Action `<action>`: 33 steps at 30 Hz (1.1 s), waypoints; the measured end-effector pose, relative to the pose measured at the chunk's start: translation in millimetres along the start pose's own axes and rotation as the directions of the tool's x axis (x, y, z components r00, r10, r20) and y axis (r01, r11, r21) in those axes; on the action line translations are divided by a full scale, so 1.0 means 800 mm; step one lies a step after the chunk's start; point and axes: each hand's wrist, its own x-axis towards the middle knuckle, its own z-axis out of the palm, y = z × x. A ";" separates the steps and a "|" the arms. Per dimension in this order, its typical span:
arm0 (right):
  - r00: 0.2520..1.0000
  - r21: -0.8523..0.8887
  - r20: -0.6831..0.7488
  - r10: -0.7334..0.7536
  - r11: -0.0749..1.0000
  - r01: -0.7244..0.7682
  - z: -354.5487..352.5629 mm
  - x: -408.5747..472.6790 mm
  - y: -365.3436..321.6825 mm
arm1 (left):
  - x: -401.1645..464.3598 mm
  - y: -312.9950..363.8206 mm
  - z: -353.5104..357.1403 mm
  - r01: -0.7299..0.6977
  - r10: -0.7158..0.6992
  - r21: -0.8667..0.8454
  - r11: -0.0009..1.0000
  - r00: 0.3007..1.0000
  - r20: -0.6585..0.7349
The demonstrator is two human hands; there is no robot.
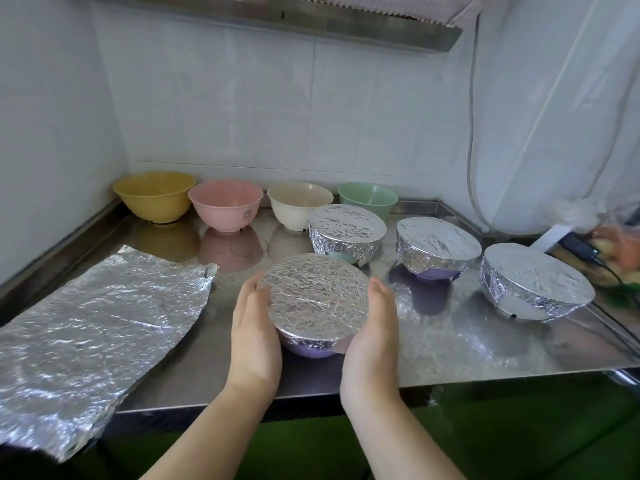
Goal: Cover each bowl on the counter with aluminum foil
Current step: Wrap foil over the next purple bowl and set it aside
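Hands: the left hand (254,336) and the right hand (372,336) press flat against the two sides of one bowl, fingers straight and together.
Held bowl: a purple bowl (311,349) near the front edge of the steel counter (450,344), its top covered with crinkled foil (317,299).
Covered bowls: three more foil-wrapped bowls stand to the right and behind, at (346,232), (437,247) and (535,285).
Uncovered bowls: a yellow bowl (154,195), a pink bowl (225,204), a cream bowl (299,204) and a green bowl (369,197) stand in a row along the back wall.
Loose foil: a large foil sheet (93,327) lies flat on the left of the counter and hangs over its front edge.
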 end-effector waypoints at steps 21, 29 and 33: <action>0.985 0.246 -0.096 0.141 0.963 -0.114 0.001 0.041 0.000 | 0.034 0.028 0.017 0.289 -0.264 -0.273 0.918 0.956 0.124; 0.988 0.276 -0.067 0.142 0.954 -0.119 0.001 0.044 0.000 | 0.031 0.020 0.020 0.256 -0.233 -0.321 0.912 0.966 0.109; 0.986 0.277 -0.057 0.157 0.951 -0.135 0.000 0.042 -0.003 | 0.027 0.012 0.020 0.214 -0.208 -0.352 0.911 0.977 0.057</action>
